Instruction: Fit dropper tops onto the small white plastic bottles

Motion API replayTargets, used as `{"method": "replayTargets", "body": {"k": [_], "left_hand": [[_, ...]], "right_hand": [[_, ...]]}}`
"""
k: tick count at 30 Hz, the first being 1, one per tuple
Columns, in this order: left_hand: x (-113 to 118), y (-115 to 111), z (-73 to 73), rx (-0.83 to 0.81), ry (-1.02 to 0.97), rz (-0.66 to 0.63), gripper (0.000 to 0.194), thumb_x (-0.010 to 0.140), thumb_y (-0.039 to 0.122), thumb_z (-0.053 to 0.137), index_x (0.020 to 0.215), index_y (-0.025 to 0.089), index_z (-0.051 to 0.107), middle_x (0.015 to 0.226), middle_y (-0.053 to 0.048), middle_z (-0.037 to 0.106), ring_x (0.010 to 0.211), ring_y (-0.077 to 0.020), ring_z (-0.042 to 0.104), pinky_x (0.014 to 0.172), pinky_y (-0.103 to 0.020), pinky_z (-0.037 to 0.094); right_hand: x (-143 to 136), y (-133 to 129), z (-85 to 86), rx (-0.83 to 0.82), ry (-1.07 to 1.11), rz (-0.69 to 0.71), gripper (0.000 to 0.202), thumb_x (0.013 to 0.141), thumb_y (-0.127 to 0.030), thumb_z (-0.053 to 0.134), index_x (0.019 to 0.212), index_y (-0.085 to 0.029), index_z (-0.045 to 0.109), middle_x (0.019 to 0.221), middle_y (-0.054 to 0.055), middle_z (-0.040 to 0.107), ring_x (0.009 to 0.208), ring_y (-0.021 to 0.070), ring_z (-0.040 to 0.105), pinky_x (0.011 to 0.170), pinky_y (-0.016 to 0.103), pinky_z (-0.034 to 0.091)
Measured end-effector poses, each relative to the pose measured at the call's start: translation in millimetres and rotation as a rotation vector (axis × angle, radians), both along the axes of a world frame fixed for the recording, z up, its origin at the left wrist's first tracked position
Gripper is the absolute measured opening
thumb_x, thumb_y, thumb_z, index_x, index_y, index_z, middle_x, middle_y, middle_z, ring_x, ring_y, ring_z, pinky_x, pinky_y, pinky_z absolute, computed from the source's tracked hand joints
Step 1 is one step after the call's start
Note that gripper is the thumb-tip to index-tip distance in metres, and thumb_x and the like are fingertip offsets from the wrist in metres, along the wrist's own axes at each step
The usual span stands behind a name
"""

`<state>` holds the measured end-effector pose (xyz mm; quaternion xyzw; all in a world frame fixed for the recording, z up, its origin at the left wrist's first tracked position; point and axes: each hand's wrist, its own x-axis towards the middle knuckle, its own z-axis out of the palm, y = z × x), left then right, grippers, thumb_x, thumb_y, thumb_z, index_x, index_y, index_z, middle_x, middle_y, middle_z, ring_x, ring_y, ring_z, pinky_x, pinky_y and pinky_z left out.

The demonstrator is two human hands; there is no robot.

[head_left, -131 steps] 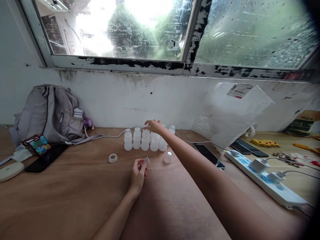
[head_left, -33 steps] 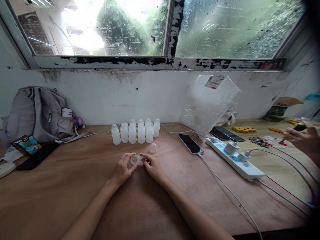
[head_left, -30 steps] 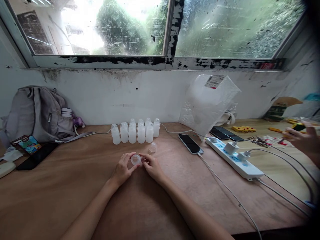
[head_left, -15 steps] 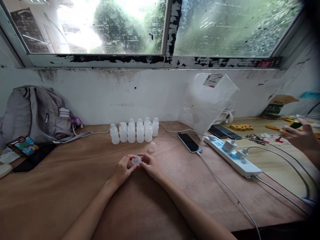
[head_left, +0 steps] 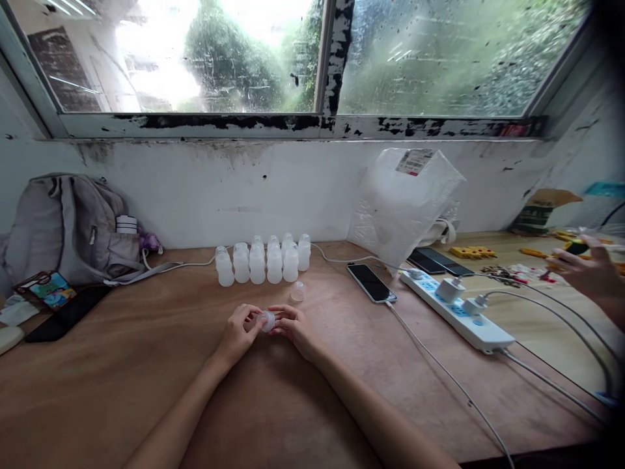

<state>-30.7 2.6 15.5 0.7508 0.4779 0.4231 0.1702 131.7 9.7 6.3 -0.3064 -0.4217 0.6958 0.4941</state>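
Observation:
Between my two hands is a small clear plastic piece (head_left: 267, 321), round like a cap or collar. My left hand (head_left: 240, 332) pinches it from the left with thumb and fingers. From the right, my right hand (head_left: 294, 327) grips its other side with the fingertips. A clear dome-shaped cap (head_left: 297, 292) stands on the table just beyond my right hand. Farther back, several frosted white bottles (head_left: 257, 262) with clear tops stand close together in rows.
A phone (head_left: 371, 283) on a cable and a white power strip (head_left: 459, 311) lie to the right. A grey backpack (head_left: 73, 228) and a black flat object (head_left: 66, 314) are at the left. Another person's hand (head_left: 588, 270) is at the far right, near yellow parts.
The clear piece has turned in my hands, and my fingers have shifted around it. The whole view has moved slightly, with the table sitting a little lower.

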Motion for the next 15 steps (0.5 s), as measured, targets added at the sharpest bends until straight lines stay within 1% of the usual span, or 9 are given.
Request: {"method": "replayTargets", "body": {"k": [3,7,11,15], "left_hand": [[-1.0,0.2,0.1,-0.03,-0.006,0.008,0.017,0.075,0.034,0.052,0.08,0.018,0.056,0.076,-0.002,0.055,0.065,-0.0128,0.05,0.063,-0.025,0.043],[0.0,0.5,-2.0,-0.164,-0.128,-0.021,0.018,0.074,0.036,0.051,0.077,0.018,0.054,0.071,0.0,0.055,0.061,-0.0116,0.05,0.058,-0.022,0.042],[1.7,2.1,-3.8,-0.257,-0.239,-0.048,0.019,0.074,0.037,0.051,0.075,0.018,0.052,0.072,0.0,0.056,0.061,-0.0109,0.052,0.057,-0.021,0.042],[1.8,3.7,-2.8,-0.309,-0.313,-0.106,0.019,0.074,0.035,0.052,0.076,0.016,0.051,0.073,-0.001,0.056,0.064,-0.0115,0.053,0.058,-0.021,0.042]], "right_hand": [[-0.4,1.4,-2.2,0.012,0.007,0.01,0.028,0.058,-0.012,0.061,0.086,-0.014,0.06,0.071,0.002,0.062,0.065,0.0137,0.058,0.061,0.027,0.048],[-0.7,3.8,-5.9,0.049,-0.017,0.004,0.026,0.06,-0.017,0.063,0.085,-0.015,0.06,0.069,0.001,0.061,0.06,0.0113,0.055,0.054,0.023,0.045],[0.6,5.4,-8.2,0.103,-0.077,-0.047,0.024,0.062,-0.02,0.061,0.086,-0.016,0.06,0.07,0.0,0.058,0.057,0.0101,0.052,0.047,0.02,0.042],[2.6,6.0,-6.5,0.16,-0.162,-0.113,0.028,0.062,-0.021,0.061,0.09,-0.018,0.06,0.075,0.0,0.057,0.06,0.0103,0.052,0.047,0.02,0.042]]}}
